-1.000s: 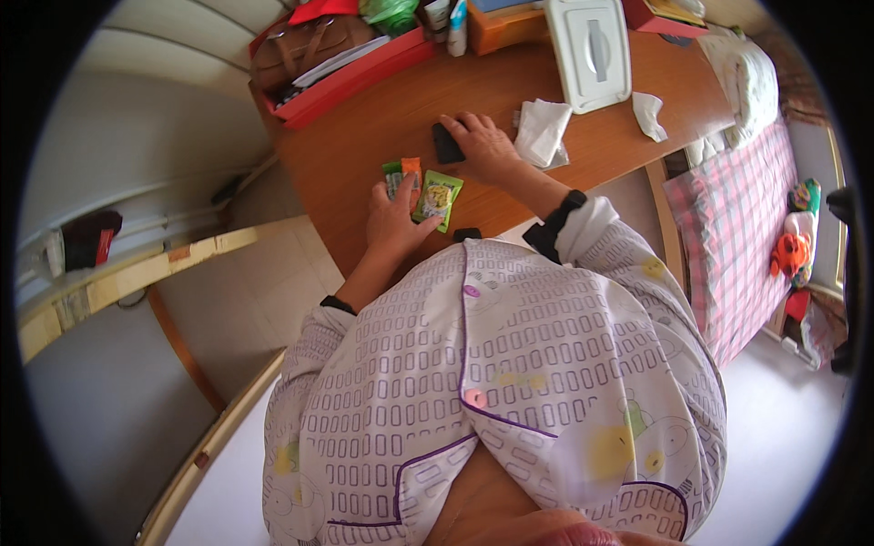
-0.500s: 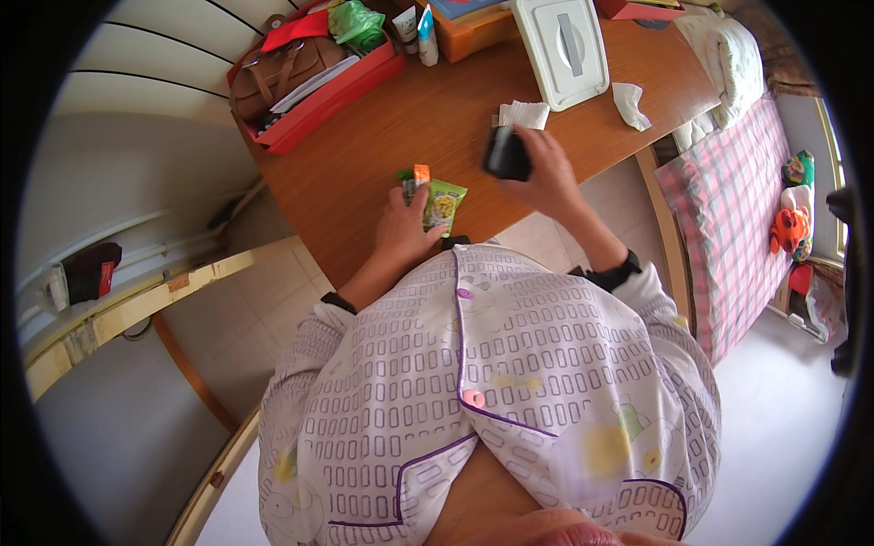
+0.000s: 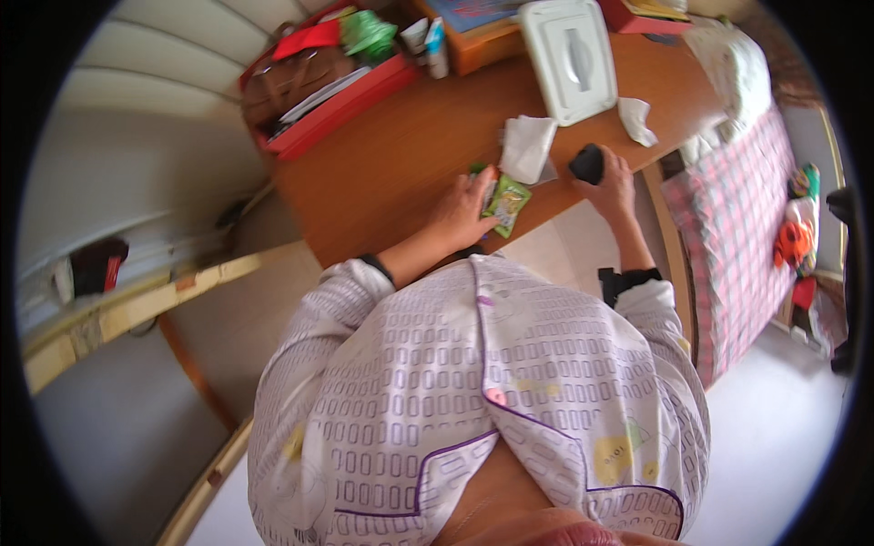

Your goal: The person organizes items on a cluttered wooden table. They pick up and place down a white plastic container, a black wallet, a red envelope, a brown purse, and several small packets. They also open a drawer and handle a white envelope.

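Observation:
My left hand (image 3: 460, 217) is closed around small snack packets near the table's front edge. A green packet (image 3: 509, 206) with a yellowish picture sticks out past its fingertips, and a second, mostly covered one lies under the fingers. My right hand (image 3: 615, 189) grips a small black object (image 3: 587, 164), dark and blocky, at the right edge of the table; its exact kind is unclear. Between the hands, a white tissue (image 3: 528, 148) lies on the table, with a clear sheet-like edge showing beside it.
Behind stands a white lidded box (image 3: 570, 64), with a crumpled tissue (image 3: 636, 121) to its right. A red box (image 3: 341, 106) holding a brown bag occupies the back left, next to two tubes (image 3: 436, 50). A bed with a pink checked cover (image 3: 728, 227) is on the right.
My left hand and the packets have shifted right along the table. My right hand has carried the black object right, away from the tissue, which now shows more fully. The view has shifted slightly.

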Tool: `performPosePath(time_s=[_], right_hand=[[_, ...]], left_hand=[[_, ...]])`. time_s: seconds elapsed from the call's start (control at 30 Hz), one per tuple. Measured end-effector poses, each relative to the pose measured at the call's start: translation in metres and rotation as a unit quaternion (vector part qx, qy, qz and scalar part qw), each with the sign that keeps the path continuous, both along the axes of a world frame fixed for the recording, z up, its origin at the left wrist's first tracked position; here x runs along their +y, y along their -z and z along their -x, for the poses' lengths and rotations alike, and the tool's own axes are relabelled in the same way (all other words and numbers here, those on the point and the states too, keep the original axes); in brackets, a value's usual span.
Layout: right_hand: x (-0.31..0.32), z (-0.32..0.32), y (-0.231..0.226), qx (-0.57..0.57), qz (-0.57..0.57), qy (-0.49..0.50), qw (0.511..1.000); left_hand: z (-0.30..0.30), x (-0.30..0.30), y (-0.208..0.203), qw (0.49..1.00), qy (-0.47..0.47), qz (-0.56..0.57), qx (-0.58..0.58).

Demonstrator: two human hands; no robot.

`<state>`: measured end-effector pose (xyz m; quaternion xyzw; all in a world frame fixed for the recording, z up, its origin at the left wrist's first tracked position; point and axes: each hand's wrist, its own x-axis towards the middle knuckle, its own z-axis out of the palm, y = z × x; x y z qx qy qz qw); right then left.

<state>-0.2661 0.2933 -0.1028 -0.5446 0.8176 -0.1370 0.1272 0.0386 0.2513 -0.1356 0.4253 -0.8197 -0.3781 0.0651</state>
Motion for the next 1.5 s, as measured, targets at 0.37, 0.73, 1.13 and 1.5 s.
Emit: performPosePath(time_s=[0.37,0.73,1.13,1.5], right_hand=[[-0.006,-0.006,0.011,-0.005,-0.033,0.023,0.999],[-0.005,-0.023,-0.01,-0.037,0.091,-0.008,0.995],[-0.012,-0.089,-0.012,-0.198,0.034,-0.145,0.969],[-0.006,-0.123,-0.012,-0.27,-0.001,-0.258,0.928]], left_hand=[[-0.019,-0.005,0.0,0.994,0.008,0.065,0.087],[-0.043,-0.011,-0.005,0.998,-0.028,0.015,0.061],[-0.105,-0.036,-0.03,0.982,-0.154,0.078,0.081],[-0.186,-0.115,-0.063,0.874,-0.227,0.425,-0.06]])
